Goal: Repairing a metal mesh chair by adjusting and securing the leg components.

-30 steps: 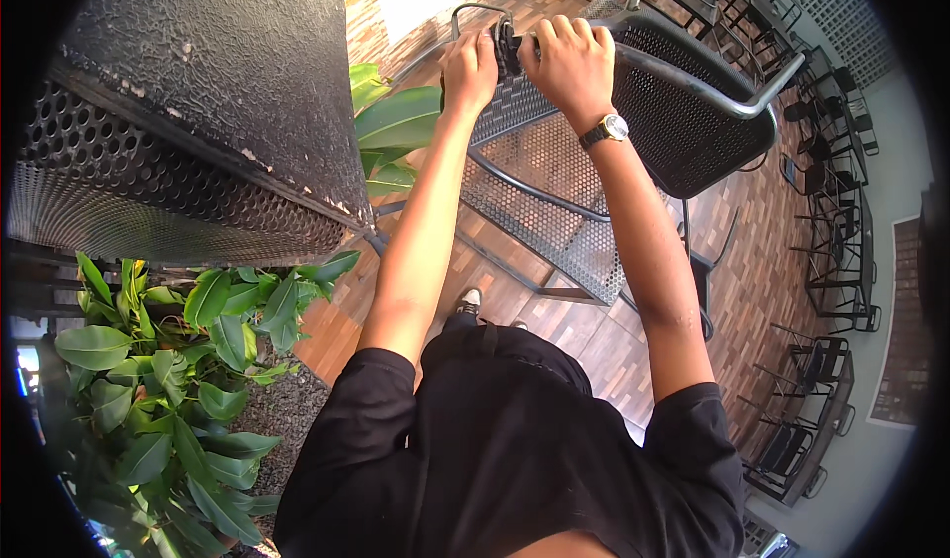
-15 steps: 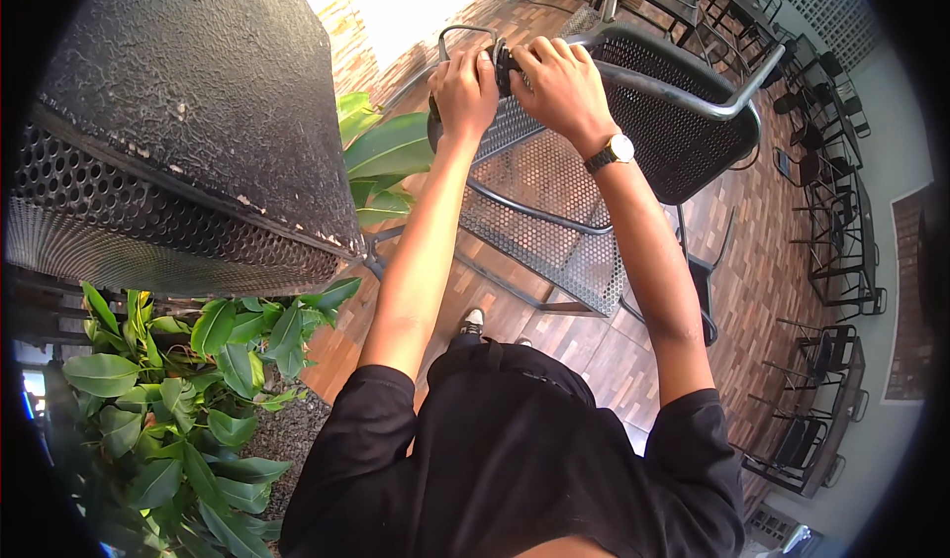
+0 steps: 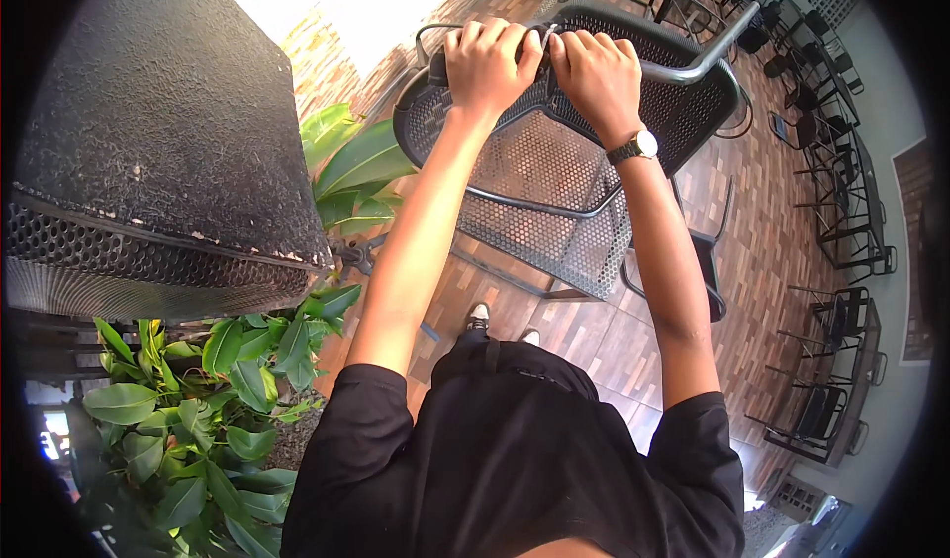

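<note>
One wristwatch [image 3: 638, 145] circles the right wrist. Ahead of it, the left hand [image 3: 488, 75] and right hand [image 3: 602, 85] curl side by side over the dark frame of one black metal chair [image 3: 693, 113], fingers [image 3: 600, 47] bunched together and wrapped around it, their tips hidden. Below sits one perforated bench [image 3: 594, 261]; whether chair and bench touch, I cannot tell. Farthest down, two shoes [image 3: 479, 316] stand on the floor [image 3: 579, 345].

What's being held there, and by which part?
The left hand and right hand curl over a dark thing by a black chair; fingers mostly hide it, so its kind and held part cannot be told.
</note>
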The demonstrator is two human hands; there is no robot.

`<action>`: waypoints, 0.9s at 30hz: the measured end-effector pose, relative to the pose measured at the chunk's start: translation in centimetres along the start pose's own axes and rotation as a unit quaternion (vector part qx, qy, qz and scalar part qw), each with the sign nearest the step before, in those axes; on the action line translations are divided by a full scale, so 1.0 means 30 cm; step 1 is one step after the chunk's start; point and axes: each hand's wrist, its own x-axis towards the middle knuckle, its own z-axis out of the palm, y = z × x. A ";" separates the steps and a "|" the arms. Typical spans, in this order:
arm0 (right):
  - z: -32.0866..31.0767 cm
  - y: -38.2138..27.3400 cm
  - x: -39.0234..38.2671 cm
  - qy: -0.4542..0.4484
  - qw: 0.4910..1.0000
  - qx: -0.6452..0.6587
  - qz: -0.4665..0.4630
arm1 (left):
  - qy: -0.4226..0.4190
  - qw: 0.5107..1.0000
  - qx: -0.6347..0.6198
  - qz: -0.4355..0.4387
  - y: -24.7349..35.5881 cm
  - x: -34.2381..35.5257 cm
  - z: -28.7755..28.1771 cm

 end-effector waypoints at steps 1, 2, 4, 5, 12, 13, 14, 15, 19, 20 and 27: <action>-0.005 0.014 -0.003 -0.001 1.000 0.008 -0.006 | 0.006 1.000 0.005 0.007 0.021 0.004 0.012; -0.014 0.027 -0.009 -0.003 1.000 0.016 -0.012 | 0.002 1.000 0.000 0.009 0.026 0.008 0.015; -0.029 0.060 -0.020 -0.009 0.999 0.032 -0.028 | -0.011 1.000 -0.005 0.014 0.023 0.017 0.009; -0.032 0.076 -0.023 0.004 0.998 0.044 -0.039 | -0.005 1.000 -0.013 0.010 0.014 0.022 0.018; -0.103 0.226 -0.136 0.031 0.999 0.040 0.017 | -0.028 0.997 0.029 -0.067 0.053 0.001 0.028; -0.106 0.225 -0.135 0.037 0.999 0.030 0.015 | -0.018 0.998 0.029 -0.054 0.082 0.008 0.035; -0.110 0.217 -0.139 0.038 0.999 0.014 0.023 | -0.009 0.999 0.032 -0.035 0.117 0.012 0.044; -0.114 0.208 -0.143 0.038 0.999 -0.001 0.031 | -0.006 0.999 0.033 -0.016 0.157 0.015 0.056; -0.126 0.233 -0.166 0.046 0.998 0.013 0.032 | 0.019 0.999 0.032 0.037 0.347 0.045 0.113; -0.142 0.248 -0.168 0.022 0.999 0.037 0.033 | 0.015 0.999 0.033 0.035 0.350 0.050 0.113; -0.182 0.302 -0.236 0.002 0.996 0.087 -0.013 | -0.022 0.999 0.045 0.006 0.275 0.027 0.060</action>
